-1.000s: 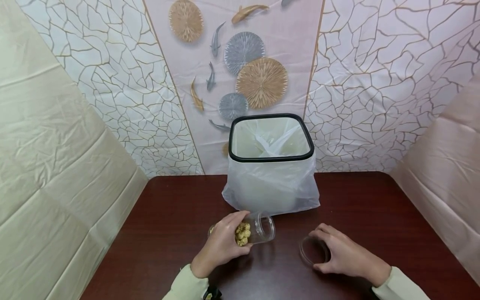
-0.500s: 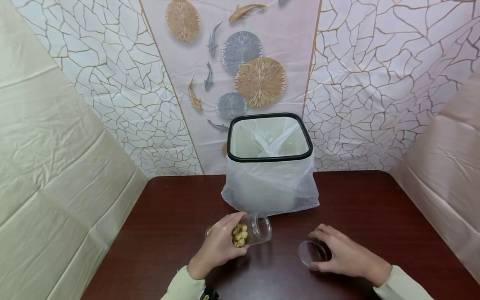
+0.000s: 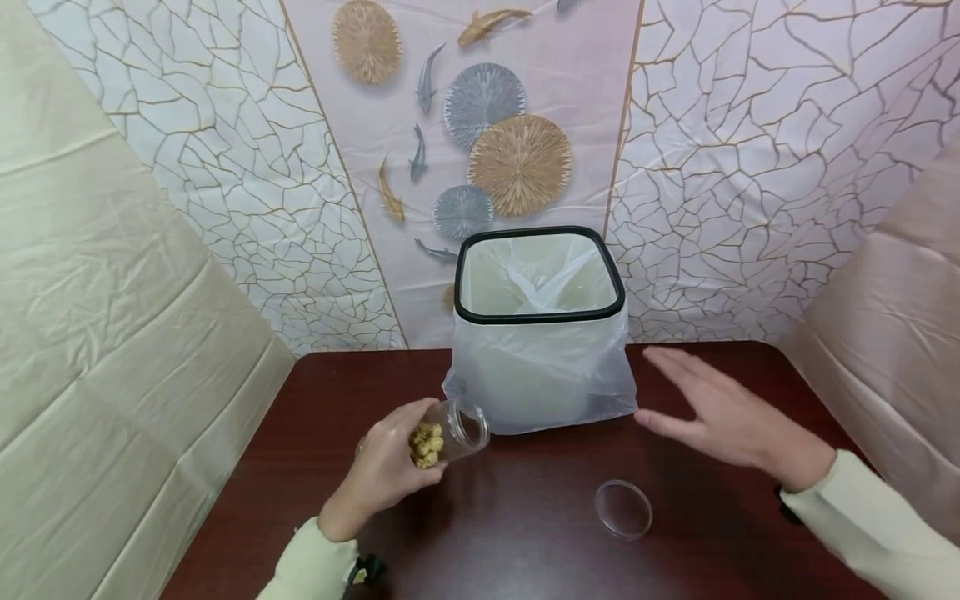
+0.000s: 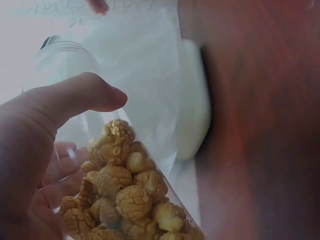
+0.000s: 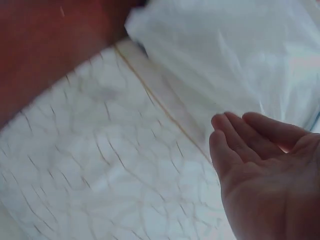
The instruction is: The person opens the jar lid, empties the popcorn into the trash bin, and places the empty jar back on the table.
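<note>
My left hand (image 3: 390,458) grips a clear jar (image 3: 459,437) that lies tilted, its open mouth pointing right. Inside, clumps of caramel popcorn (image 4: 132,195) fill the lower part, as the left wrist view shows close up. A round clear lid (image 3: 624,509) lies flat on the table, apart from both hands. My right hand (image 3: 727,417) is in the air to the right of the trash can (image 3: 540,367), its fingers extended and nothing in it. In the right wrist view the palm and fingers show beside the white bag (image 5: 225,55).
The trash can, lined with a white plastic bag and ringed by a black rim (image 3: 542,318), stands at the back of the dark red table (image 3: 525,542). Patterned cloth (image 3: 255,167) hangs behind it, and pale fabric walls (image 3: 112,333) rise on both sides.
My right hand has let go of the lid and risen up and to the right. The left hand has moved left and slightly up with the jar.
</note>
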A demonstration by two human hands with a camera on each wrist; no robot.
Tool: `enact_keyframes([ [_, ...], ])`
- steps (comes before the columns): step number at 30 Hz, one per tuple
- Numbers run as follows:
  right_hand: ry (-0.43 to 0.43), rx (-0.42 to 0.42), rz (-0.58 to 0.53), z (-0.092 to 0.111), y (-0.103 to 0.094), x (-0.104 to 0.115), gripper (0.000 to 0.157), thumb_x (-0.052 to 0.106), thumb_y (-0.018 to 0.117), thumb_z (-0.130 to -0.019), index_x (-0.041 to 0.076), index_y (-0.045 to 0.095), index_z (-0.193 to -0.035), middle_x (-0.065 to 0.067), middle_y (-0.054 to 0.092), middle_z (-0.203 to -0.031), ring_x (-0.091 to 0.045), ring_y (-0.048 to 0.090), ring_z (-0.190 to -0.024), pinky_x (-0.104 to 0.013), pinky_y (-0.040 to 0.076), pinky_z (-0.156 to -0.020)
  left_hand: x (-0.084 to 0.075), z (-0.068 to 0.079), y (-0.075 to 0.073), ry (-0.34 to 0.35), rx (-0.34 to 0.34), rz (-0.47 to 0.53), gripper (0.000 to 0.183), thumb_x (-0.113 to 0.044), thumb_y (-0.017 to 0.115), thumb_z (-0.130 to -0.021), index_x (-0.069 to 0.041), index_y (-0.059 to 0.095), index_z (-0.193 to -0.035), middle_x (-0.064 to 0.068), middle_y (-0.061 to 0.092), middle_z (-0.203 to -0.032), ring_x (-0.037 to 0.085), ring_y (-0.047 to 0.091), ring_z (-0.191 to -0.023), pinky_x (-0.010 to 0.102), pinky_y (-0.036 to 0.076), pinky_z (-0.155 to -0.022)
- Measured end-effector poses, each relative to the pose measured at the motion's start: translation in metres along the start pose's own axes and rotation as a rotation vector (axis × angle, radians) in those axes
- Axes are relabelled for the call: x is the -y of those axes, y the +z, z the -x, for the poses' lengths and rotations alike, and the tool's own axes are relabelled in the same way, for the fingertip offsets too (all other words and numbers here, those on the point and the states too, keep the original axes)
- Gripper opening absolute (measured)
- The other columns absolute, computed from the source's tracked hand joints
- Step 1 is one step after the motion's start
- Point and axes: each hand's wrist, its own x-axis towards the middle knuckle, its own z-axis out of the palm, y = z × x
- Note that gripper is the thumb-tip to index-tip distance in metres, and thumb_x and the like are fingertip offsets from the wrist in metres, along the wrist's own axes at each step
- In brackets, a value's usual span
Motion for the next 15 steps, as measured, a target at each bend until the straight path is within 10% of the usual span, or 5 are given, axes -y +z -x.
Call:
enact_keyframes([
  [15,-0.083,-0.001,0.183,-0.080,-0.075,0.007,0.091,0.056,0.060,-0.102,0.010,0.020,-0.169,-0.019,0.024,-0.174,-0.045,0.029,-0.158,-0.066,0.029,-0.124,0.018,-0.056,-0.102,0.079,-0.110,-0.161,0.082,-0.016,0.098,-0.064,0.002,0.063,-0.135,0.019,0.074,-0.121,0.036,0.073,-0.103,0.052,0.063,-0.085],
])
